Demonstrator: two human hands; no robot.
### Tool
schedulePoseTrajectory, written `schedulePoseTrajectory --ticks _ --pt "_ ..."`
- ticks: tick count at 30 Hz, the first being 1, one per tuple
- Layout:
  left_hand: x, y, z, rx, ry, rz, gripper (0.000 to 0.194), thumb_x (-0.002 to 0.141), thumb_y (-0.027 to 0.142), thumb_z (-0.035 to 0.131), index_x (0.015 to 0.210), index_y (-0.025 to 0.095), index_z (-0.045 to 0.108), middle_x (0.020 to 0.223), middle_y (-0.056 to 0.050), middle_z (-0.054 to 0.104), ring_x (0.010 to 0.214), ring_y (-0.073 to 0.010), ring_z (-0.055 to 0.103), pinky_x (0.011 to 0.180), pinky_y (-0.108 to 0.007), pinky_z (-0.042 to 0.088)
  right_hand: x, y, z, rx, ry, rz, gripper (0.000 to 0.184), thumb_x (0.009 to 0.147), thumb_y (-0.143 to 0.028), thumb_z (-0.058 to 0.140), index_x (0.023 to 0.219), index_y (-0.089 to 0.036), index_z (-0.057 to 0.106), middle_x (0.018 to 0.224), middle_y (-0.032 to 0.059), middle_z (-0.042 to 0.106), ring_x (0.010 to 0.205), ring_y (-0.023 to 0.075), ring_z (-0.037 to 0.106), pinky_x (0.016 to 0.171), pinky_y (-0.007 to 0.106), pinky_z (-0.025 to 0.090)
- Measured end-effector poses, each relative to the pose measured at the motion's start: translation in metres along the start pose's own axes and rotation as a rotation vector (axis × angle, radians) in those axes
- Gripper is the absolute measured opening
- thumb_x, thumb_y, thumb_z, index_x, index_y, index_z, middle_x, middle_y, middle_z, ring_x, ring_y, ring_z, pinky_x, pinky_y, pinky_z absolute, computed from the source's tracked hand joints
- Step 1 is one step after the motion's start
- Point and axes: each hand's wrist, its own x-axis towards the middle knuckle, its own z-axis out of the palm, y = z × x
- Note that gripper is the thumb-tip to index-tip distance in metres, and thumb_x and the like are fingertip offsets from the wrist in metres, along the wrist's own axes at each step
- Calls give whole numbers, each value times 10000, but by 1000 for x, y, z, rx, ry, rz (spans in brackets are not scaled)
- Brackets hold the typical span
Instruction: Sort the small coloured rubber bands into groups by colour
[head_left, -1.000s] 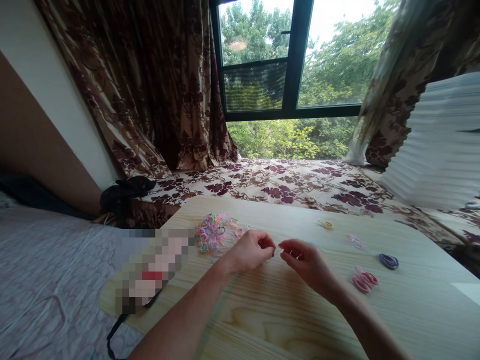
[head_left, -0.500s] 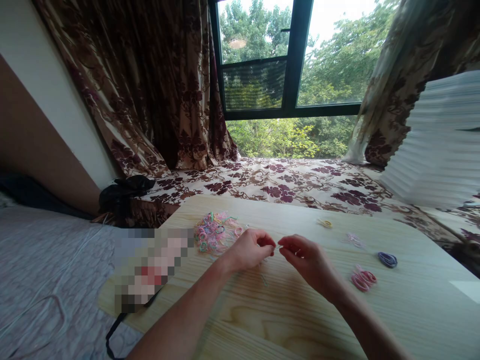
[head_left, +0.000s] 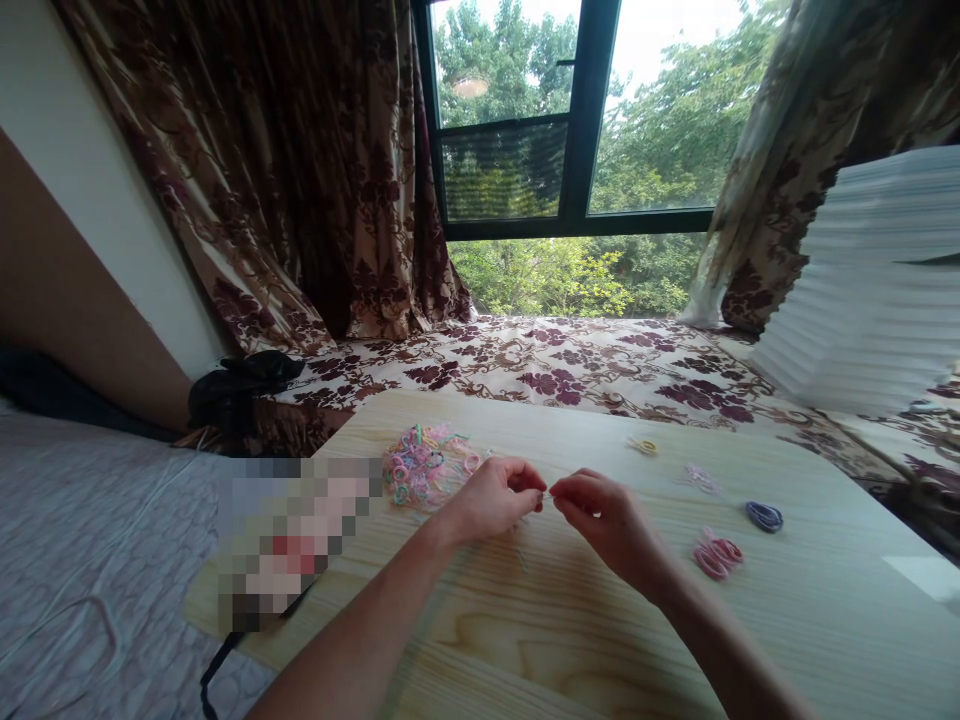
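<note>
My left hand and my right hand meet fingertip to fingertip above the table. Both are closed in a pinch on a small, thin, pale hair tie, mostly hidden by the fingers. Left of my left hand lies a tangled pile of multicoloured hair ties, partly behind my wrist. Beyond my right hand sit sorted groups: yellow hair ties, pale pink ones, a purple-blue bundle and a pink-red bundle. A loose pale strand rests below my left hand.
The light wooden table has rounded corners. A blurred-out object with a black strap lies at its left edge. Behind is a floral-covered ledge under a window. White ribbed sheeting stands at the right.
The view has shifted slightly, moving the scene a little to the left. My fingertips have come slightly closer together, still pinching.
</note>
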Motion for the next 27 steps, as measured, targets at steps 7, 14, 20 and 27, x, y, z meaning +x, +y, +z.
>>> schedulePoseTrajectory --ticks 7,14,20,27 --pt "0 0 -2 103 29 -5 253 716 218 477 863 121 658 752 -41 663 536 -94 529 465 -186 407 3 -1 -4 86 -15 170 219 727 -331 522 703 -179 677 628 26 641 556 132 545 514 239 417" --pt "-4 4 -2 450 57 175 233 746 236 486 783 163 703 846 -41 672 893 -179 565 837 -271 431 3 -1 -4 278 -155 529 191 634 -287 542 657 -148 670 452 -26 552 430 96 483 446 213 399" --pt "-7 10 -2 581 -51 174 287 812 293 445 740 159 688 814 -43 658 930 -187 532 866 -268 397 1 -7 -3 363 -258 546 210 636 -319 567 514 -152 605 421 -35 507 415 78 437 421 202 362" --pt "-7 8 -1 551 -36 165 212 757 245 495 652 173 665 744 -37 658 902 -193 545 841 -260 401 1 -5 -8 305 -246 462 254 695 -334 519 578 -153 652 504 5 597 458 101 490 435 208 385"
